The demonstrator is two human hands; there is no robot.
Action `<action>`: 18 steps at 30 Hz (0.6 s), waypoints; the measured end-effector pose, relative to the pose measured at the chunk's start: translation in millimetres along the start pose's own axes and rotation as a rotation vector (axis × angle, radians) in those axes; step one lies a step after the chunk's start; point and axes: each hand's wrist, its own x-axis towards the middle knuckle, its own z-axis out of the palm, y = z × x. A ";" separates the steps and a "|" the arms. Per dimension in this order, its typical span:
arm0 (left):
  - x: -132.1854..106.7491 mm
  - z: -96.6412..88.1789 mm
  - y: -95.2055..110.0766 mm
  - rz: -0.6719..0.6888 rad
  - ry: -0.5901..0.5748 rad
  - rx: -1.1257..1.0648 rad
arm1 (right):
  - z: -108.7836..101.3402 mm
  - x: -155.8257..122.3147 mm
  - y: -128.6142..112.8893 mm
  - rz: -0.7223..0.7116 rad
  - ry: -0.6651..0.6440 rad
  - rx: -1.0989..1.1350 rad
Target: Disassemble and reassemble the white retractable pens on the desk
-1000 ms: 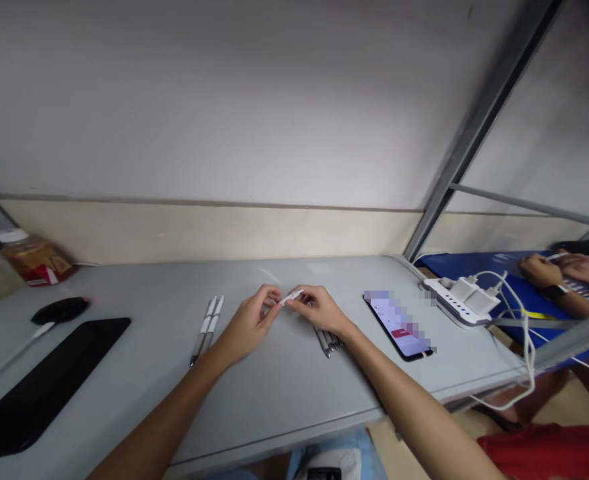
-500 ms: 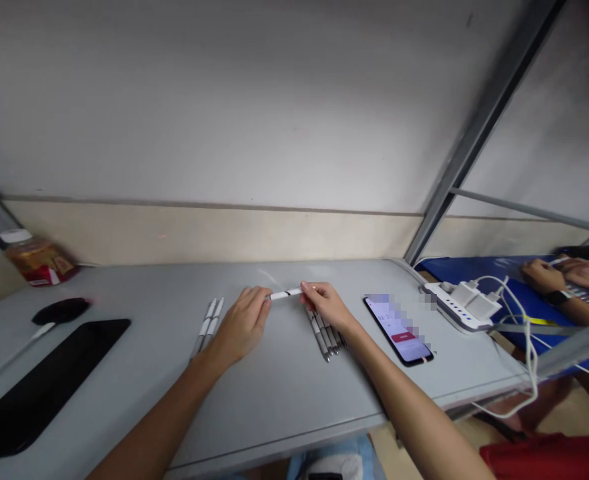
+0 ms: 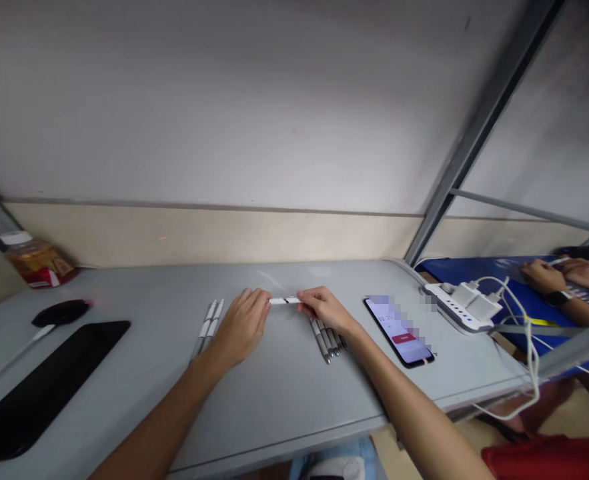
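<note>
A white pen (image 3: 281, 301) with a dark band is held level between my two hands, above the grey table (image 3: 284, 400). My left hand (image 3: 247, 321) is closed round its left end, and my right hand (image 3: 323, 308) pinches the right end. Two white-and-grey pens (image 3: 210, 323) lie side by side just left of my left hand. Partly covered by my right hand and forearm, several similar pens (image 3: 327, 341) lie in a row on the table.
Right of my hands lies a lit phone (image 3: 399, 333), then a white power strip (image 3: 457, 307) with plugs and cables. A black tablet-like slab (image 3: 54, 387), a black mouse-like object (image 3: 60, 312) and a bottle (image 3: 39, 261) are at left. Another person's hands (image 3: 544, 275) work over a blue table (image 3: 449, 270).
The held pen has come slightly lower and turned nearer to level. My right hand has shifted a little down and left; my left hand stays almost in place.
</note>
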 end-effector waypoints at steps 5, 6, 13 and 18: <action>0.0 -1.3 0.8 0.008 0.009 -0.012 | 0.4 0.2 -1.4 -0.037 -0.023 0.003; 0.1 -1.4 1.0 0.008 0.012 -0.023 | 0.6 0.2 -1.7 -0.043 -0.022 0.004; 0.7 -2.4 1.9 -0.001 0.008 -0.071 | 2.3 0.9 0.9 -0.027 -0.015 -0.008; 1.1 -3.9 1.6 0.009 -0.019 -0.033 | 0.0 1.2 2.1 -0.005 -0.021 -0.034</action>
